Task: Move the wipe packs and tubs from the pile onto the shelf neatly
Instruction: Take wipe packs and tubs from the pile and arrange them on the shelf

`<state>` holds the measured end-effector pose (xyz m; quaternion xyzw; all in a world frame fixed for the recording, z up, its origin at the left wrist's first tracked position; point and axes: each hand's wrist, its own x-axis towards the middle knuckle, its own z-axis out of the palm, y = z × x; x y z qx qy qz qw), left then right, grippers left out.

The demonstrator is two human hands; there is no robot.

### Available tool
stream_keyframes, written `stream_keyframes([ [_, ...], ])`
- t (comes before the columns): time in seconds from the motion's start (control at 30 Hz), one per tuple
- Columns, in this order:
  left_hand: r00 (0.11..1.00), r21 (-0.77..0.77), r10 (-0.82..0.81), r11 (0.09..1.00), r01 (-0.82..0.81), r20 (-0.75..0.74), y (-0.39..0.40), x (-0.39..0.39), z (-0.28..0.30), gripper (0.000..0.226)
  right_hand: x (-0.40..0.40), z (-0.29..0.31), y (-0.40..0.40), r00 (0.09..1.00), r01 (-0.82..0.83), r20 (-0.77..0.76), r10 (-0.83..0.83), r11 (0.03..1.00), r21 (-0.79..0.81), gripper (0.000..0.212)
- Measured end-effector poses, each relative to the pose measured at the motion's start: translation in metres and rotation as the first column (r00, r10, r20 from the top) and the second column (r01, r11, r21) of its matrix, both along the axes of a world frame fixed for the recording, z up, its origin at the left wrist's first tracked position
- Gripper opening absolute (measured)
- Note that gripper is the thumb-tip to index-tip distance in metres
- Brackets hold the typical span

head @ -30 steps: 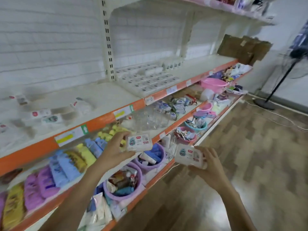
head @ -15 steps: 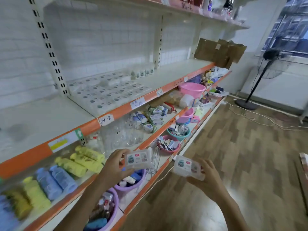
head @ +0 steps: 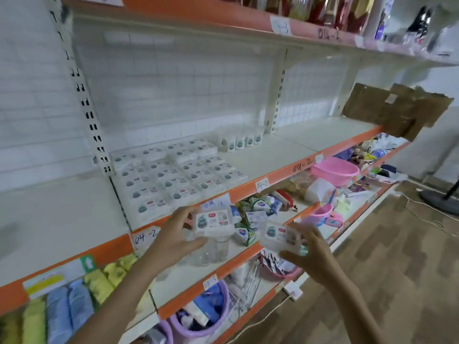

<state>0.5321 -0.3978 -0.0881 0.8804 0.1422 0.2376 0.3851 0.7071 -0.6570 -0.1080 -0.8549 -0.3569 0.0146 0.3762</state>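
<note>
Your shelf (head: 285, 155): white board, orange front edge with handwritten tags. Landmark: the slotted upright (head: 274, 105) at the back wall.
- Left of the upright, flat on the board: wipe packs (head: 173, 177) in neat rows, reaching from the back down to the front edge.
- Just left of the upright's foot, at the back: a short row of white tubs (head: 242, 141), standing upright.
- Right of the upright, far end: brown cardboard (head: 397, 110), overhanging the edge.

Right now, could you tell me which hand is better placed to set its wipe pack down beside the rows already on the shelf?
Probably the left hand: its wipe pack sits just below the rows of packs, while the right hand is lower and farther out.
</note>
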Motion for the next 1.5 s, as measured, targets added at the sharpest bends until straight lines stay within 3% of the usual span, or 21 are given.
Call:
stream_keyframes([
  [0.3, 0.951, 0.018, 0.306, 0.952, -0.307, 0.03, 0.072, 0.056, 0.036, 0.061, 0.131, 0.047, 0.118, 0.947, -0.312, 0.085, 0.31, 0.95, 0.008, 0.069],
  [0.5, 0.869, -0.149, 0.491, 0.865, -0.478, 0.062, 0.124, 0.07, 0.056, 0.058, 0.189, 0.083, 0.217, 0.817, -0.564, 0.142, 0.559, 0.826, -0.006, 0.066],
  [0.7, 0.757, -0.266, 0.652, 0.737, -0.621, 0.04, 0.156, 0.054, 0.067, 0.055, 0.184, 0.104, 0.307, 0.663, -0.732, 0.209, 0.719, 0.681, -0.021, 0.067],
  [0.93, 0.704, -0.318, 0.696, 0.642, -0.698, -0.139, 0.202, 0.037, 0.064, 0.061, 0.141, 0.091, 0.4, 0.597, -0.728, 0.217, 0.773, 0.635, -0.259, 0.069],
  [1.17, 0.732, -0.345, 0.642, 0.65, -0.677, -0.227, 0.232, 0.033, 0.029, 0.065, 0.119, 0.063, 0.434, 0.571, -0.602, 0.31, 0.76, 0.645, -0.471, 0.074],
  [1.37, 0.743, -0.306, 0.66, 0.688, -0.658, -0.114, 0.24, 0.032, 0.008, 0.06, 0.113, 0.052, 0.432, 0.503, -0.558, 0.402, 0.765, 0.643, -0.524, 0.064],
  [1.5, 0.716, -0.29, 0.695, 0.673, -0.681, -0.068, 0.237, 0.038, 0.003, 0.061, 0.109, 0.05, 0.431, 0.548, -0.59, 0.394, 0.738, 0.675, -0.444, 0.052],
])
